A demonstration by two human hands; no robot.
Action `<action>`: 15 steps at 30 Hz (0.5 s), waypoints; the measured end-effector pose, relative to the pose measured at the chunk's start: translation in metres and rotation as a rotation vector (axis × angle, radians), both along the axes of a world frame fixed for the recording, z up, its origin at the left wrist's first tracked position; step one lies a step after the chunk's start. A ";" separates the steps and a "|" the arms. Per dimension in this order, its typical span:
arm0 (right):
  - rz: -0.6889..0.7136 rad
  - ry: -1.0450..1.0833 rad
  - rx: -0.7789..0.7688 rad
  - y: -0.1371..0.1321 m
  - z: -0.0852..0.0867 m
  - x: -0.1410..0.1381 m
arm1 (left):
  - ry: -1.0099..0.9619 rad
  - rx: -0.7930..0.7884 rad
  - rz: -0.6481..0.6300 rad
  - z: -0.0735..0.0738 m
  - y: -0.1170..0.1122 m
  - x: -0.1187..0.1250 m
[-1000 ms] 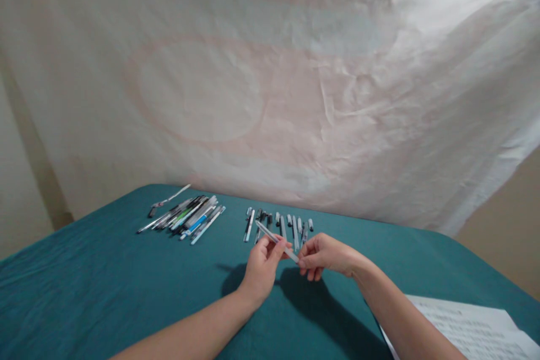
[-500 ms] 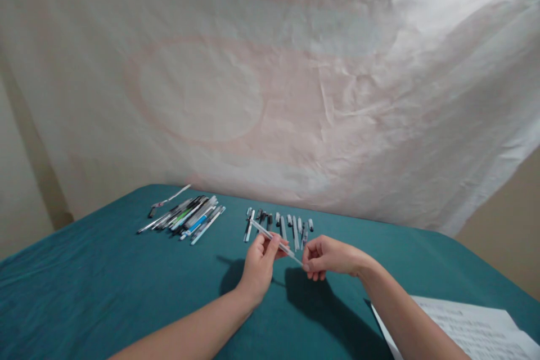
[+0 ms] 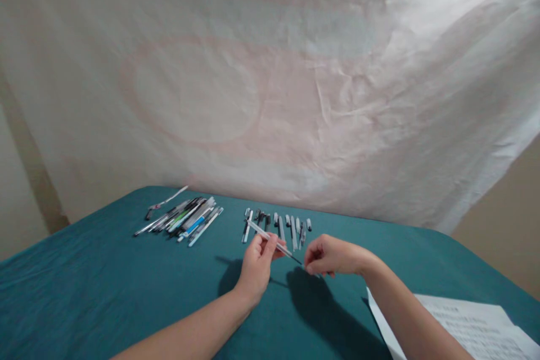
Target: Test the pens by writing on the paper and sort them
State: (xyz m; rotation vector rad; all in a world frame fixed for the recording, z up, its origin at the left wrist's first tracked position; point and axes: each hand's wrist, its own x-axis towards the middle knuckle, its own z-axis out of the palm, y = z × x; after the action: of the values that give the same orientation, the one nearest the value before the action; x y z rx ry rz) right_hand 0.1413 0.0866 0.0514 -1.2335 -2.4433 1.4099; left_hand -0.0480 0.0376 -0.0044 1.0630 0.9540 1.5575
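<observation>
My left hand (image 3: 255,261) holds a clear pen barrel (image 3: 266,234) between thumb and fingers, slanting down to the right. A thin dark refill (image 3: 297,260) sticks out of the barrel's lower end and points at my right fingertips. My right hand (image 3: 323,256) is closed in a pinch beside that end; what it holds is hidden by the fingers. Beyond my hands, several pens and caps lie in a row, among them a white pen (image 3: 248,226), a clear barrel (image 3: 293,232) and a small cap (image 3: 309,224).
A heap of pens (image 3: 192,218) lies at the left on the green cloth (image 3: 126,292). Behind it is a white strip (image 3: 171,198) with a dark end. Printed paper (image 3: 464,320) rests at the lower right under my forearm. A pale sheet (image 3: 270,95) hangs behind the table.
A dark refill now shows at the barrel's lower end, where a pale piece was before. My right fingers have shifted slightly away from the barrel. My left hand keeps its hold.
</observation>
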 end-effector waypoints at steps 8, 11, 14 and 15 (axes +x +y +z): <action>-0.163 -0.323 0.069 0.027 -0.010 0.062 | -0.047 -0.007 0.127 -0.003 0.005 -0.002; -0.339 -0.139 0.016 0.039 -0.021 0.068 | -0.033 -0.002 0.104 -0.004 0.004 -0.001; -0.503 -0.027 0.000 0.048 -0.033 0.064 | -0.005 0.000 0.087 -0.002 0.001 0.000; -0.530 -0.024 0.001 0.050 -0.038 0.061 | 0.004 0.000 0.081 -0.001 0.001 0.000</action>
State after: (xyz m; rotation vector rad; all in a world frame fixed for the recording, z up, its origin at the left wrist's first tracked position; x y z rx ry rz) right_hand 0.2028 0.1371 0.0139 -1.7310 -1.9087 1.2369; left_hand -0.0476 0.0382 -0.0059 1.0389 1.0105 1.6225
